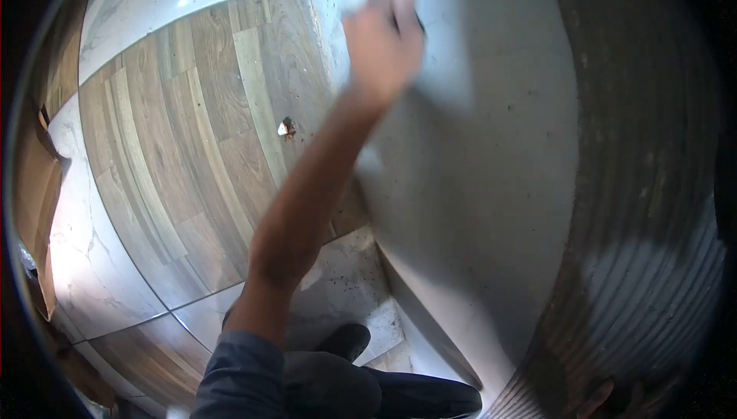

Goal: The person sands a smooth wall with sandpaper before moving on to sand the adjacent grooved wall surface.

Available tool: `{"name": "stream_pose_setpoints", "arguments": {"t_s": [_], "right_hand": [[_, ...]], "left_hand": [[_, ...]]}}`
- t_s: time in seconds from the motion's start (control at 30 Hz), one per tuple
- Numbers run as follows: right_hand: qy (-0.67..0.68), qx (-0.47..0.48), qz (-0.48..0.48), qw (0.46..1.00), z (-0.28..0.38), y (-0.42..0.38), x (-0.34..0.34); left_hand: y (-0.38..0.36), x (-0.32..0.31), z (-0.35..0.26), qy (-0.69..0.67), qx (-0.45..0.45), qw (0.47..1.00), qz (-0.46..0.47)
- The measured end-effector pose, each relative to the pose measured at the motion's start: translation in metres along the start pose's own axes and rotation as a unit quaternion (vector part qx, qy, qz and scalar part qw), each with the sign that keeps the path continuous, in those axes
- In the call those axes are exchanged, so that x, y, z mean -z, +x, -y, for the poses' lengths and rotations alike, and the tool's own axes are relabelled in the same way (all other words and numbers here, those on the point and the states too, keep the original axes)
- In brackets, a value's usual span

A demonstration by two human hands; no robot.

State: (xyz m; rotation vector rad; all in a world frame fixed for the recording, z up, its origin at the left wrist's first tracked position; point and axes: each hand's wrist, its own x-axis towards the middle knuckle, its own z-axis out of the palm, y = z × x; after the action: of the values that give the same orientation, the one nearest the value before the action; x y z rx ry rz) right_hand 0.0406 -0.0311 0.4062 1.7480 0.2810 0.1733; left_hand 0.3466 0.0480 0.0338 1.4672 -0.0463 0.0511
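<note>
Head view: the left hand point(382, 39) is raised against a large pale slab point(476, 158) that stands on edge, tilted, filling the middle of the picture. The hand lies on the slab's upper left part, near its left edge; it is blurred, and whether its fingers curl round the edge or press flat cannot be told. At the lower right, fingers of the right hand point(606, 397) show dimly by a ribbed metal sheet point(652, 188); their grip cannot be told. Left of the slab runs a floor point(184, 150) of wood-look planks and marble tiles. A dark shoe point(345, 340) stands on a speckled tile by the slab's foot.
</note>
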Motion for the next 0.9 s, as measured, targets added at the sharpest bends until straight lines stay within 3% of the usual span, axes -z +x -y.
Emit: {"name": "stream_pose_setpoints", "arguments": {"t_s": [0.03, 0.1, 0.13, 0.2, 0.3, 0.37, 0.43, 0.47, 0.53, 0.57, 0.63, 0.67, 0.73, 0.83, 0.9], "right_hand": [[0.002, -0.003, -0.002, 1.0, 0.0, -0.001, 0.001], [0.007, -0.014, -0.005, 1.0, 0.004, -0.003, 0.006], [0.011, -0.015, -0.006, 1.0, 0.007, -0.004, 0.008], [0.013, -0.009, -0.002, 1.0, 0.008, 0.0, 0.012], [0.014, -0.005, 0.008, 1.0, 0.005, 0.0, 0.013], [0.019, -0.012, 0.012, 1.0, 0.01, -0.001, 0.014], [0.023, -0.02, 0.022, 0.999, 0.015, -0.004, 0.007], [0.033, -0.03, 0.026, 0.999, 0.017, -0.008, 0.012], [0.029, -0.015, 0.035, 0.999, 0.02, -0.005, 0.01], [0.03, -0.013, 0.04, 0.999, 0.021, -0.005, 0.011], [0.033, -0.01, 0.043, 0.998, 0.026, -0.004, 0.011], [0.034, -0.012, 0.048, 0.998, 0.026, -0.005, 0.012], [0.036, -0.018, 0.053, 0.998, 0.025, -0.009, 0.014], [0.043, -0.032, 0.056, 0.997, 0.028, -0.014, 0.013], [0.041, -0.03, 0.057, 0.997, 0.028, -0.015, 0.015]], "left_hand": [[-0.016, -0.009, -0.001, 0.0, -0.116, 0.992, -0.057], [-0.045, -0.017, 0.017, -0.007, -0.362, 0.919, -0.159], [-0.05, -0.012, 0.021, 0.001, -0.38, 0.919, -0.108], [-0.038, -0.006, 0.025, 0.003, -0.311, 0.95, -0.037], [0.013, 0.004, -0.026, 0.001, -0.045, 0.999, 0.009], [-0.01, -0.036, 0.007, -0.023, -0.27, 0.955, -0.119], [-0.049, -0.039, 0.013, -0.037, -0.447, 0.874, -0.187], [-0.072, -0.02, -0.011, -0.015, -0.417, 0.905, -0.085], [-0.075, -0.006, -0.024, -0.001, -0.371, 0.928, 0.012], [-0.054, -0.002, -0.017, 0.001, -0.269, 0.961, 0.062], [-0.031, -0.006, -0.02, 0.003, -0.164, 0.98, 0.115], [-0.026, -0.013, -0.029, -0.034, -0.157, 0.986, 0.036], [-0.045, -0.035, -0.039, -0.071, -0.16, 0.984, -0.043], [-0.098, -0.042, -0.034, -0.16, -0.301, 0.94, -0.028], [-0.068, -0.019, -0.035, 0.011, -0.386, 0.921, -0.047]]}}
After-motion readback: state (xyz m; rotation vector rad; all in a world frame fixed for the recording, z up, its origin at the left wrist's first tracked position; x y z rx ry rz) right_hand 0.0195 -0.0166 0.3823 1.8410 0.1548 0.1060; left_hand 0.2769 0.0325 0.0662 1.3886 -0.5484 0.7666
